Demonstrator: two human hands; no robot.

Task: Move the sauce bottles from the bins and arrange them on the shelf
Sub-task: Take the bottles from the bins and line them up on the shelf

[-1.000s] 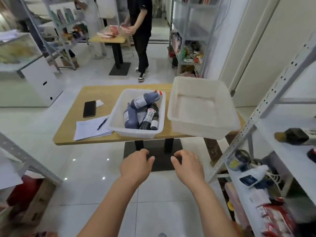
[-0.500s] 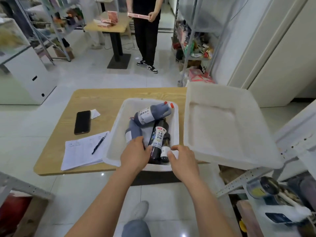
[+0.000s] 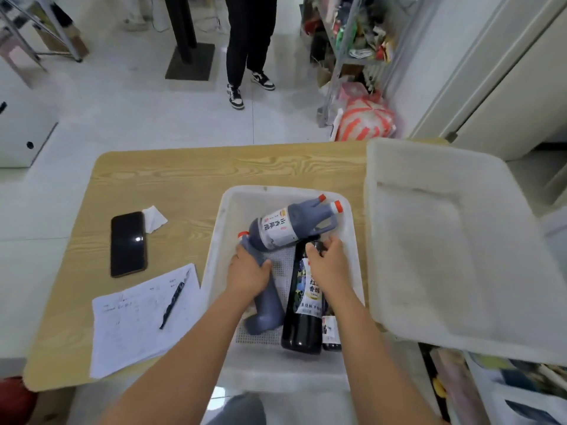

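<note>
Fingers of the left hand [image 3: 248, 273] wrap a grey bottle [image 3: 268, 311], those of the right hand [image 3: 329, 265] a dark bottle [image 3: 302, 320]

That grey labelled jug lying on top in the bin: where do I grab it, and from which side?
Take the grey jug by the moulded handle beside its red cap, coming down from the bin's far right. It lies on its side atop the other bottles, neck pointing far right, handle exposed; the body looks wide.

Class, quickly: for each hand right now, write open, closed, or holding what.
Left hand: grips the grey bottle near its neck.
Right hand: grips the top of the dark bottle.
</note>
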